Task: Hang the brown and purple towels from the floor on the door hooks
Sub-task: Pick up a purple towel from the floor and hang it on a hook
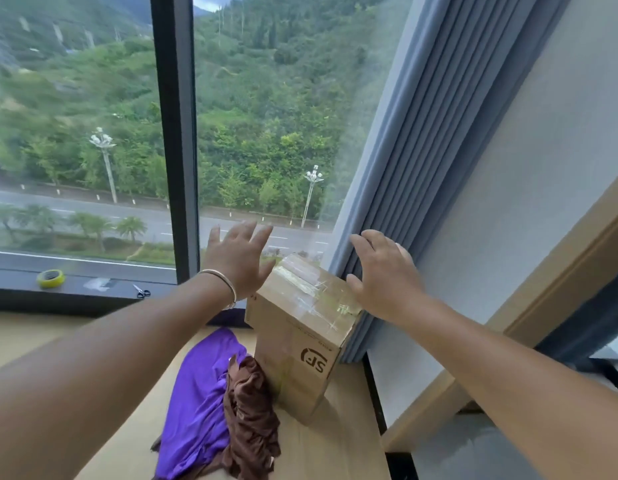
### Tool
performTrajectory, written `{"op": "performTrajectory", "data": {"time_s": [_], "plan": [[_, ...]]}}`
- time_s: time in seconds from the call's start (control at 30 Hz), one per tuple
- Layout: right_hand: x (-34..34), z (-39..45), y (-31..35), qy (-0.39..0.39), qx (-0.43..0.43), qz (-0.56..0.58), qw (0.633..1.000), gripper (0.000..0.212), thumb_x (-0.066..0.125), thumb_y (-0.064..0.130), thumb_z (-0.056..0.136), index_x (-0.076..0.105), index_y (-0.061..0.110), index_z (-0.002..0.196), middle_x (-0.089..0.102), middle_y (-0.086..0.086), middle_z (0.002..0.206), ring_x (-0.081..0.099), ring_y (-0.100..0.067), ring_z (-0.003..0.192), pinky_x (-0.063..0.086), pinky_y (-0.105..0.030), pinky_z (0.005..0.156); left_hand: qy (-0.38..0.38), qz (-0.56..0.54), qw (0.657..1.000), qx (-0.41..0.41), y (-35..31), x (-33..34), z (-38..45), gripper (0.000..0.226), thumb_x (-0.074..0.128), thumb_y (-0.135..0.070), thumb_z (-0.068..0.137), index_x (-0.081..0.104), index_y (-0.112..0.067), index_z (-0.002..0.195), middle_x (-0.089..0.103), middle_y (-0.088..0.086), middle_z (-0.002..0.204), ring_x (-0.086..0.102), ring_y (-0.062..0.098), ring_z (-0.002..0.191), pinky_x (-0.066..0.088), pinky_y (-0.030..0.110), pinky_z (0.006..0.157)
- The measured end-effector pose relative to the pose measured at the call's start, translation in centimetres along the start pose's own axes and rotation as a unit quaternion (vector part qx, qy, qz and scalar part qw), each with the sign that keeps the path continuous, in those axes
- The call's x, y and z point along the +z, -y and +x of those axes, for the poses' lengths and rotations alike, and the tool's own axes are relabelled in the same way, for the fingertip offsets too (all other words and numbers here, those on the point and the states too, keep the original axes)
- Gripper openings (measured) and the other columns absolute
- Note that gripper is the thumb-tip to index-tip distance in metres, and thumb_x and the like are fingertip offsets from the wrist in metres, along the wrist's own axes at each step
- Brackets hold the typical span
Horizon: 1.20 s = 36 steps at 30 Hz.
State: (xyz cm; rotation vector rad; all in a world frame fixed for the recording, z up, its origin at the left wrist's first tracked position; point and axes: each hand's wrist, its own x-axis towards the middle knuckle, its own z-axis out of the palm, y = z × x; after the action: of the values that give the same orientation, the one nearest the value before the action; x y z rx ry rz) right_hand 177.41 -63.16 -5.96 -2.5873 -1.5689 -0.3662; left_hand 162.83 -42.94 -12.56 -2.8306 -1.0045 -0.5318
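Two bare forearms, nearest the lens, reaching forward. Left hand (pixel 236 259), silver bangle at wrist, fingers spread straight, holding nothing. Right hand (pixel 387 275), fingers extended and relaxed, likewise empty, raised just beside pleated grey-blue curtain (pixel 418 133). Crumpled purple fabric towel (pixel 196 403) on pale wooden floor (pixel 335 445), below both hands; rumpled brown fabric towel (pixel 250 417) lying partly over its right edge, against upright taped cardboard box (pixel 300 344). Neither towel yet lifted; door hooks not in view. Advice, as judgement: lower both hands, gather brown towel first since uppermost, grip near one edge so cloth hangs free. Box printed "SF", inverted. Yellow tape roll (pixel 51 278) and scissors (pixel 141 292) on dark sill.
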Motion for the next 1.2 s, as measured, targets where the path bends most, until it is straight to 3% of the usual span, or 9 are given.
{"op": "performTrajectory", "data": {"time_s": [0.4, 0.7, 0.83, 0.97, 1.03, 1.2], "plan": [[18.6, 9.4, 8.5, 0.151, -0.129, 0.067, 0.978, 0.062, 0.055, 0.033, 0.086, 0.032, 0.023, 0.143, 0.031, -0.004, 0.149, 0.031, -0.027, 0.135, 0.023, -0.041, 0.111, 0.141, 0.045, 0.979, -0.141, 12.1, 15.1, -5.6, 0.066, 0.041, -0.052, 0.093, 0.02, -0.027, 0.15, 0.027, 0.006, 0.154, 0.022, 0.019, 0.143, 0.013, 0.054, 0.114], [37.0, 8.5, 12.2, 0.251, -0.255, 0.074, 0.931, 0.057, 0.059, 0.029, 0.079, 0.046, 0.015, 0.133, 0.048, -0.007, 0.133, 0.046, -0.028, 0.119, 0.037, -0.04, 0.095, 0.292, 0.061, 0.922, -0.246, 14.1, 29.3, -15.7, 0.064, 0.037, -0.052, 0.094, 0.019, -0.026, 0.15, 0.029, 0.004, 0.153, 0.033, 0.022, 0.136, 0.016, 0.051, 0.112], [45.8, 6.9, 13.4, 0.304, -0.288, 0.05, 0.907, 0.061, 0.058, 0.032, 0.081, 0.042, 0.016, 0.137, 0.044, -0.007, 0.138, 0.044, -0.027, 0.123, 0.034, -0.04, 0.1, 0.363, 0.05, 0.886, -0.284, 14.9, 36.9, -21.2, 0.064, 0.035, -0.053, 0.094, 0.018, -0.027, 0.15, 0.028, 0.005, 0.154, 0.033, 0.023, 0.137, 0.015, 0.052, 0.114], [55.9, 5.4, 15.1, 0.327, -0.301, 0.05, 0.894, 0.061, 0.056, 0.032, 0.081, 0.041, 0.014, 0.138, 0.044, -0.008, 0.137, 0.043, -0.028, 0.123, 0.035, -0.04, 0.099, 0.404, 0.04, 0.865, -0.296, 15.8, 46.1, -26.5, 0.064, 0.037, -0.052, 0.094, 0.02, -0.026, 0.15, 0.03, 0.003, 0.153, 0.027, 0.02, 0.139, 0.013, 0.052, 0.114], [61.6, 4.1, 16.3, 0.329, -0.306, 0.053, 0.892, 0.057, 0.056, 0.031, 0.08, 0.044, 0.012, 0.132, 0.047, -0.008, 0.13, 0.044, -0.028, 0.119, 0.036, -0.039, 0.095, 0.411, 0.032, 0.864, -0.289, 16.2, 51.5, -29.0, 0.064, 0.039, -0.051, 0.093, 0.023, -0.024, 0.149, 0.031, 0.002, 0.152, 0.026, 0.019, 0.14, 0.013, 0.053, 0.114], [75.7, -0.5, 19.2, 0.336, -0.33, 0.049, 0.881, 0.061, 0.057, 0.029, 0.078, 0.043, 0.01, 0.134, 0.045, -0.008, 0.133, 0.037, -0.027, 0.128, 0.034, -0.04, 0.102, 0.429, 0.015, 0.869, -0.247, 16.7, 65.0, -34.0, 0.066, 0.039, -0.05, 0.094, 0.022, -0.019, 0.15, 0.031, 0.003, 0.152, 0.024, 0.02, 0.141, 0.008, 0.053, 0.114]]}}
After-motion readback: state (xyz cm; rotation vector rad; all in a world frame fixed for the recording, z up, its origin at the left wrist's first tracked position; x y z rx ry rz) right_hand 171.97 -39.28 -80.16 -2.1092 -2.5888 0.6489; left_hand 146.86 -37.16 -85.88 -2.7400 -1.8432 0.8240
